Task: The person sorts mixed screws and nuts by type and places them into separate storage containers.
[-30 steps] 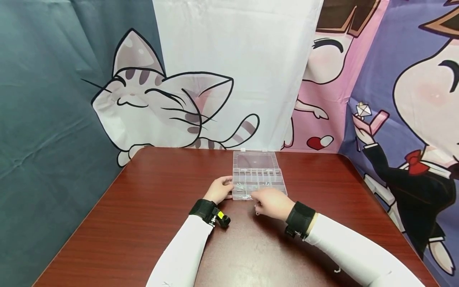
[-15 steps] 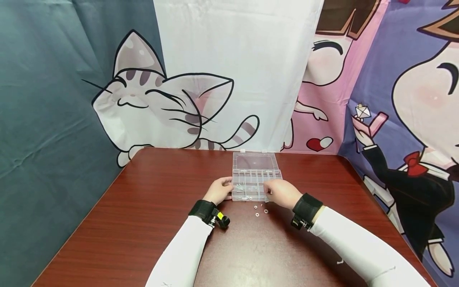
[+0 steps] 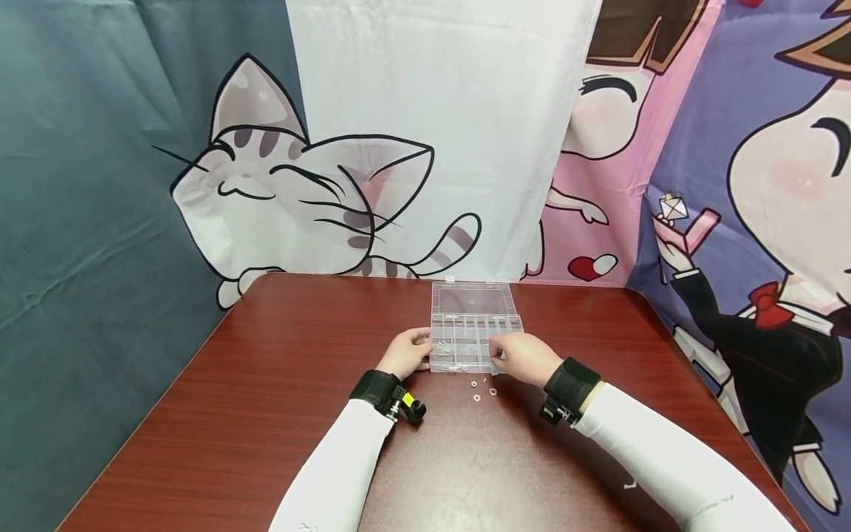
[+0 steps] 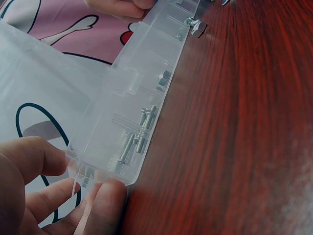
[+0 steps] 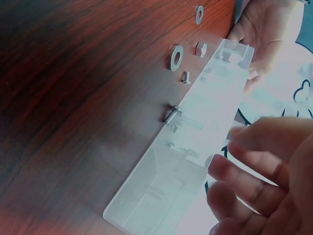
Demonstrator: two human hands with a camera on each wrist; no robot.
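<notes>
A clear plastic compartment box (image 3: 470, 321) lies with its lid raised at the back of the table. My left hand (image 3: 402, 353) grips its left end, thumb and fingers around the corner in the left wrist view. Over the right part of the box is my right hand (image 3: 525, 358), fingers bent with their tips at the rim; I cannot tell whether they pinch anything. Screws (image 4: 142, 129) and a nut (image 4: 164, 77) show through the box's front wall. Outside it lie a bolt (image 5: 171, 115), a small screw (image 5: 186, 77), a nut (image 5: 201, 49) and washers (image 5: 176, 58).
The reddish-brown wooden table (image 3: 266, 414) runs back to a printed cloth backdrop (image 3: 518, 111). Each wrist wears a black strap (image 3: 573, 386) with a camera. The loose hardware sits close in front of the box.
My right hand has moved right along the box, uncovering small washers on the table in front. In the last half second it hardly moves. My left hand stays at the box's left end.
</notes>
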